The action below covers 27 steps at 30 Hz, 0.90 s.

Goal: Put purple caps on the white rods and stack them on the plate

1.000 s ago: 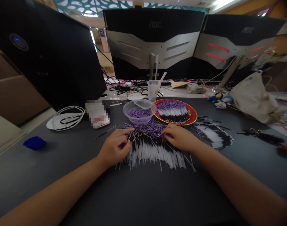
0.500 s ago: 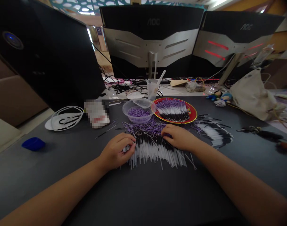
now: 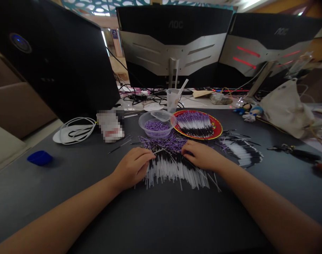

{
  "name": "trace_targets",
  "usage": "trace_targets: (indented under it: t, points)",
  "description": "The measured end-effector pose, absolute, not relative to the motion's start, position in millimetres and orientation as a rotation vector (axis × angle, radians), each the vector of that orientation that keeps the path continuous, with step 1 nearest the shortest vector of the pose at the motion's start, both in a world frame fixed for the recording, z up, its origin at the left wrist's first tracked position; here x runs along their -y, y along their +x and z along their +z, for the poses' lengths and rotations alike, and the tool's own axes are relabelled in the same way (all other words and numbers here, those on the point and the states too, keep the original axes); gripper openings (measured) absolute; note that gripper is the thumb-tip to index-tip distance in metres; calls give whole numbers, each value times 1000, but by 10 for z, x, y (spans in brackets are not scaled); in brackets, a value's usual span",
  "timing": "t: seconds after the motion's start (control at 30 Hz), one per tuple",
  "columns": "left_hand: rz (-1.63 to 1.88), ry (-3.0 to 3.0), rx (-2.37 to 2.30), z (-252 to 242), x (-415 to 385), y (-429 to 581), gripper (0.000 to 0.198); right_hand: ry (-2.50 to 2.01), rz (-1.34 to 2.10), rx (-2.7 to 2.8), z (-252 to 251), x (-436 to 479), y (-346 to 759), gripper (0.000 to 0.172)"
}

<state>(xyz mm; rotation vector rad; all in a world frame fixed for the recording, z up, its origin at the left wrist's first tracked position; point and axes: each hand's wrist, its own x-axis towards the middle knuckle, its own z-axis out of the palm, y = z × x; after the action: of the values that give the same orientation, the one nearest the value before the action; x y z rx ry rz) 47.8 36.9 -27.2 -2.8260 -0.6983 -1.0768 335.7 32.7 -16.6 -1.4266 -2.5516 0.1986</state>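
Observation:
A dense row of thin white plastic sticks with black ends [image 3: 168, 169] lies on the dark table, with loose purple pieces [image 3: 168, 143] heaped along its far side. At the row's left end, my left hand [image 3: 134, 165] is closed, thumb and fingers pinched on a thin white stick [image 3: 158, 151] that points towards the heap. My right hand [image 3: 200, 154] rests against the right part of the heap with curled fingers; what they hold, if anything, is hidden. Behind the heap stands a clear plastic bowl [image 3: 143, 128] of purple pieces. A red plate [image 3: 218, 129] bears sticks with purple ends.
Another batch of black-and-white sticks [image 3: 240, 150] lies to the right, near keys [image 3: 287, 148]. Small dolls [image 3: 252, 112] and a pale bag [image 3: 282, 106] are farther back. A blue cup-like piece [image 3: 39, 158] and coiled white cable [image 3: 78, 130] lie left. Monitors [image 3: 174, 38] stand behind.
My left hand has shifted slightly right and turned more palm-down, its fingers reaching to the sticks' black ends. My right hand has stayed almost in place. The view has moved a little.

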Motion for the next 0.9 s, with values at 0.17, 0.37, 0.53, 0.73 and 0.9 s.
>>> trace_targets:
  t: [0.17, 0.37, 0.53, 0.73, 0.9]
  points:
    - [-986, -2851, 698, -300, -369, 480, 32, -1484, 54, 2620, -157, -291, 3324, 10]
    - [-946, -2861, 687, -335, -393, 455, 33, -1459, -101, 2681, -154, -250, 3259, 13]
    - [-925, -2881, 683, -350, -402, 446, 34, -1494, -188, 2673, -89, -212, 3270, 19]
    - [-925, -2885, 698, -316, -386, 473, 40, -1544, -80, 2591, -13, -224, 3331, 31]
    - [-914, -2904, 720, -299, -365, 482, 45, -1358, 263, 2372, -3, -211, 3286, 23]
